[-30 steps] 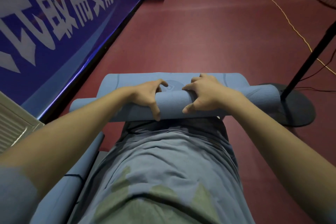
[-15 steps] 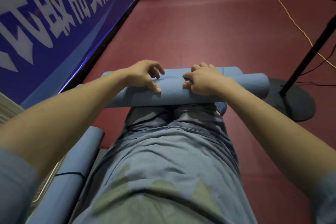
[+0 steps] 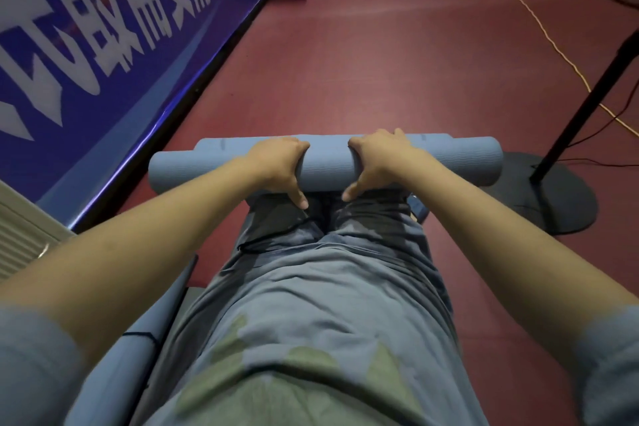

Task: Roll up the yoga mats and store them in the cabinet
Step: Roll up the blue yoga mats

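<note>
A light blue yoga mat (image 3: 326, 162) lies as a thick roll across the red floor in front of my knees, with only a narrow strip of flat mat showing behind it. My left hand (image 3: 278, 168) grips the roll left of its middle, fingers over the top and thumb down the near side. My right hand (image 3: 375, 162) grips it right of the middle in the same way. A second rolled blue mat (image 3: 138, 339) with a dark strap lies at my lower left, partly hidden by my arm.
A blue banner wall (image 3: 103, 45) runs along the left. A black fan stand with a round base (image 3: 553, 197) sits just right of the roll's end. A yellow cable (image 3: 539, 28) crosses the floor. A pale slatted panel (image 3: 20, 232) is at the left edge.
The mat has been rolled farther forward, so the flat strip beyond the roll has shrunk to almost nothing. Both hands shifted from the top of the roll to wrap around it.
</note>
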Motion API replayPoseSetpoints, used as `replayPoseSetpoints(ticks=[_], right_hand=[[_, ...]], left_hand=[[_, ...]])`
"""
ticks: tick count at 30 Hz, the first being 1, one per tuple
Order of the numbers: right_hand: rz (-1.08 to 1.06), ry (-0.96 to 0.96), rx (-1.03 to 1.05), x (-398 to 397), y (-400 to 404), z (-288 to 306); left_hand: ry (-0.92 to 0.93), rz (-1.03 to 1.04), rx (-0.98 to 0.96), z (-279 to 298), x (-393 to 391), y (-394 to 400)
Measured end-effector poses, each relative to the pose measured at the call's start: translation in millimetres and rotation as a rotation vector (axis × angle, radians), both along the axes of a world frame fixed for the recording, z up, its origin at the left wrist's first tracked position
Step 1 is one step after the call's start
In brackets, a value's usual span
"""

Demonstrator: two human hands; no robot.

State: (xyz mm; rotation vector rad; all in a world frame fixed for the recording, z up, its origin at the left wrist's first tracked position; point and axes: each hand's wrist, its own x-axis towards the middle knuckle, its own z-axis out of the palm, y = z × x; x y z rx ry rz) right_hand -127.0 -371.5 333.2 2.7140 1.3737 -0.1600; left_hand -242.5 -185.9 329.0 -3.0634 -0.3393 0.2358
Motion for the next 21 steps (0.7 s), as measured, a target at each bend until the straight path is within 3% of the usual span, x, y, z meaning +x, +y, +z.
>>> replayPoseSetpoints(ticks=[11,15,21], right_hand=[[-0.009,-0.046,0.034,-0.6,11.5,-5.3],[0.007,0.029,0.093,2.0,-3.9,-3.8],[0.013,0.106,0.024,-5.0,-20.3,22.6]], left_hand=[[-0.035,0.051,0.107,-3.2,5.7,-3.2],[-0.012,0.019,0.158,10.7,3.1,-10.0],[0.092,-0.021,0.124,36.8,-4.2,-25.1]])
